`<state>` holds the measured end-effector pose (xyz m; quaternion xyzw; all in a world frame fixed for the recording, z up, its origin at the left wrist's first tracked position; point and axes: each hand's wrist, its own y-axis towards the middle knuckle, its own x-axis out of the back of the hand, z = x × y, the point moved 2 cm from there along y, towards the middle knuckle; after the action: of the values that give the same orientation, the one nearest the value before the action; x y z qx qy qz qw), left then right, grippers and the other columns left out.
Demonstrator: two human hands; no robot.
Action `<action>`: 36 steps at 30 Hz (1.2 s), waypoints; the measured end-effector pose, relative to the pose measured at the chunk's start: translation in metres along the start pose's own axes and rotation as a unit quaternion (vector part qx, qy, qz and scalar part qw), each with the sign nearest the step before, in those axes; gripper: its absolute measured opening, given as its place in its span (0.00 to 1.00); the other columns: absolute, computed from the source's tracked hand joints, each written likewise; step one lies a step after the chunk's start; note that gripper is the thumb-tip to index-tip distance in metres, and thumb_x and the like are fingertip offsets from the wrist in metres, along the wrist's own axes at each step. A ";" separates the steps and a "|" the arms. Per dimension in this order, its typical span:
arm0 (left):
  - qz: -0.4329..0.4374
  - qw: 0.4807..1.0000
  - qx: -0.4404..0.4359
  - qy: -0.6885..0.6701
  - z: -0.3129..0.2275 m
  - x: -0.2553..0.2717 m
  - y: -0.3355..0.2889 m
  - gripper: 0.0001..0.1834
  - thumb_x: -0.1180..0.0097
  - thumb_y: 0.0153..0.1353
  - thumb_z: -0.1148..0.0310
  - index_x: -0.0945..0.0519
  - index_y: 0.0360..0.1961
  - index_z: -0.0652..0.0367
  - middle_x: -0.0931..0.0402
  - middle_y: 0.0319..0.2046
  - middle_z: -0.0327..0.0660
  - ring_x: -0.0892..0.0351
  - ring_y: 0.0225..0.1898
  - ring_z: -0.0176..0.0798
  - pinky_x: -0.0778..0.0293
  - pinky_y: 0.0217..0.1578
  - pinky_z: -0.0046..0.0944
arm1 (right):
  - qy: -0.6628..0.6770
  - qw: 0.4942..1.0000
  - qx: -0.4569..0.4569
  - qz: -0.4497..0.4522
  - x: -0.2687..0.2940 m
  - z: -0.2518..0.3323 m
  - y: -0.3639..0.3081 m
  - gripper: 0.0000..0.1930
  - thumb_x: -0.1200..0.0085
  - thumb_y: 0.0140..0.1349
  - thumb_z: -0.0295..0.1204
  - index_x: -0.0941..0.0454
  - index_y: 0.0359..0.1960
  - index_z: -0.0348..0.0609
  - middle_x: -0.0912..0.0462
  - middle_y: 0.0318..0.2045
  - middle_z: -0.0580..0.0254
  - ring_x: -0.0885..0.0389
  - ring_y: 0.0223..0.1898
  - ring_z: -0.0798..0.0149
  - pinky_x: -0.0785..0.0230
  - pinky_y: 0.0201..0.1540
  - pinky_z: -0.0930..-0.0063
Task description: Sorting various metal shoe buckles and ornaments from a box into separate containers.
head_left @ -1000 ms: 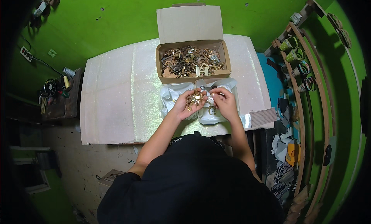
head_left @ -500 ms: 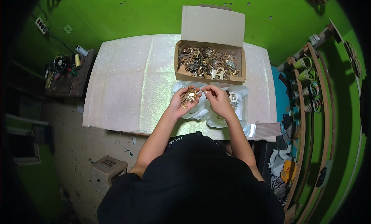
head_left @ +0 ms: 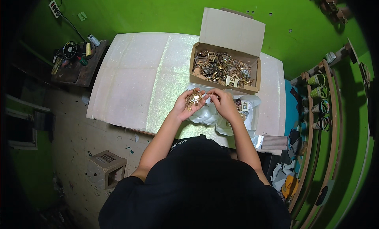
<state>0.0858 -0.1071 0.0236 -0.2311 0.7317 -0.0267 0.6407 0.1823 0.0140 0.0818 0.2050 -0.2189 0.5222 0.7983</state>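
Observation:
Cupped palm-up, my left hand holds a small heap of gold-coloured metal pieces, perhaps buckles or shoe ornaments. My right hand is pinched right beside the left fingertips; whatever its fingers hold is too small to make out. Under the hands lie two white plastic-lined containers. The left one is partly hidden by my hands, and the right one has a few metal pieces in it. Beyond them stands an open cardboard box filled with mixed metal ornaments.
A shimmery white cover lies over the table. A striped flat piece sits at its front right corner. On the right is a wooden rack with sandals. A small dark table with thread spools and a stool are at left.
The view has shifted, so the table, box and containers sit further right in the picture. My hands keep nearly the same pose, the right fingers still pinched near the left palm.

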 end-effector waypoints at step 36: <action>0.016 0.999 0.011 -0.040 -0.001 0.004 0.002 0.12 0.64 0.58 0.69 0.32 0.38 0.63 0.35 0.44 0.51 0.40 0.53 0.58 0.36 0.50 0.53 | -0.012 0.998 0.034 -0.046 0.001 -0.003 -0.003 0.05 0.54 0.53 0.25 0.33 0.30 0.36 0.25 0.23 0.49 0.25 0.26 0.49 0.35 0.29 0.64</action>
<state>0.0836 -0.1069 0.0194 -0.2128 0.7090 -0.0157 0.6722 0.1861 0.0152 0.0795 0.2479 -0.2014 0.4895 0.8114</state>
